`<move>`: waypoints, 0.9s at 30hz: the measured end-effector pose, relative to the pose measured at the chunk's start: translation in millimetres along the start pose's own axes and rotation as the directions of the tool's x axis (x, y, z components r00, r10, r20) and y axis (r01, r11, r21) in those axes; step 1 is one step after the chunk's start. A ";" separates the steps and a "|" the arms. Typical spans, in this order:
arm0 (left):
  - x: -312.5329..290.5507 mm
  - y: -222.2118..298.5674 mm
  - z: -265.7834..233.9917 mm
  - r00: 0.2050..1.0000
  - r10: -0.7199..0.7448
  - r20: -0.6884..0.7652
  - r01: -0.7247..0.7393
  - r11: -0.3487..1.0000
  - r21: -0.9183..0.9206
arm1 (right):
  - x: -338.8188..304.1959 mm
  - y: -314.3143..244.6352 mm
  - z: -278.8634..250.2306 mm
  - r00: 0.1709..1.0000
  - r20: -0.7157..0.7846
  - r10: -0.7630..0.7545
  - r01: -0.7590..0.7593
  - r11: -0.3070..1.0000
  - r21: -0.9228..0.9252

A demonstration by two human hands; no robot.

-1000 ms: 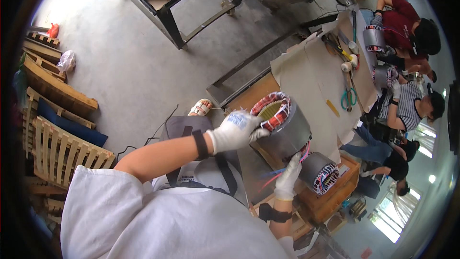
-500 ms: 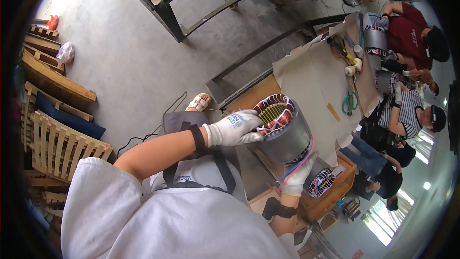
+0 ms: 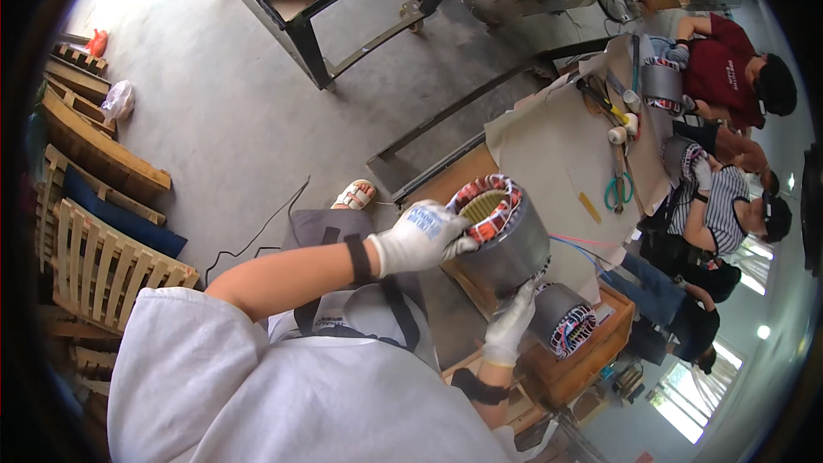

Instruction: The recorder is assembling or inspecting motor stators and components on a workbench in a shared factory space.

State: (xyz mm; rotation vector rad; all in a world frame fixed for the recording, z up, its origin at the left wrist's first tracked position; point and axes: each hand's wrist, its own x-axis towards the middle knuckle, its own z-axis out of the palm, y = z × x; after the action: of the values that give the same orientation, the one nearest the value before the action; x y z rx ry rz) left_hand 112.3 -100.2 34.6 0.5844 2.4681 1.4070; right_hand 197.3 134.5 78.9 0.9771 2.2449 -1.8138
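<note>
A grey motor stator [image 3: 514, 249] is tilted between my hands at the near end of the table. Its upper end shows a ring of red and white laced windings around a yellowish slotted bore. My left hand [image 3: 422, 237], in a white glove, has its fingers wrapped on the winding rim. Below, my right hand [image 3: 512, 324], also gloved, grips the lower end. Pink and blue lead wires [image 3: 579, 244] run out from the stator's lower right side. A second stator [image 3: 561, 319] lies close beside my right hand, its laced end facing me.
Brown paper [image 3: 557, 154] covers the table. On it lie green-handled scissors [image 3: 618, 193], a yellow strip [image 3: 589, 207] and white rolls [image 3: 617, 135]. Co-workers handle other stators [image 3: 662, 86] along the far right side. Wooden pallets [image 3: 111, 249] stand at left. A wooden box [image 3: 591, 351] is under the second stator.
The stator has turned in my hands, and its lead wires have swung to the right. My right hand has shifted lower left, uncovering more of the second stator.
</note>
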 end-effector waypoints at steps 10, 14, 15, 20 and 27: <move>3.3 7.3 -9.0 1.000 0.027 0.013 -0.026 0.997 -0.074 | 9.7 -43.0 15.5 1.000 0.008 0.012 -0.012 0.996 -0.083; 8.0 1.3 -9.4 0.998 0.027 -0.061 -0.039 0.978 -0.204 | 8.6 -35.6 15.0 0.996 -0.022 -0.088 0.082 0.980 -0.181; 6.1 -1.4 -9.8 0.998 0.029 -0.057 -0.042 0.971 -0.237 | 4.9 -32.2 16.1 0.995 -0.040 -0.096 0.087 0.980 -0.182; 11.3 -7.0 -6.7 0.994 0.033 -0.100 -0.057 0.969 -0.241 | 3.9 -22.6 12.6 0.993 -0.019 -0.119 0.116 0.986 -0.119; 2.1 12.5 -15.7 0.984 -0.019 0.178 0.069 0.958 -0.280 | 51.7 -61.9 24.0 0.933 -0.023 -0.358 0.358 0.934 0.004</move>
State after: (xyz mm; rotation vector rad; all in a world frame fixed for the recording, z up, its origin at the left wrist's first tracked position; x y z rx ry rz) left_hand 106.9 -105.5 53.3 0.5583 2.0810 1.5837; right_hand 116.3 128.7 101.0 0.6184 2.5679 -1.9521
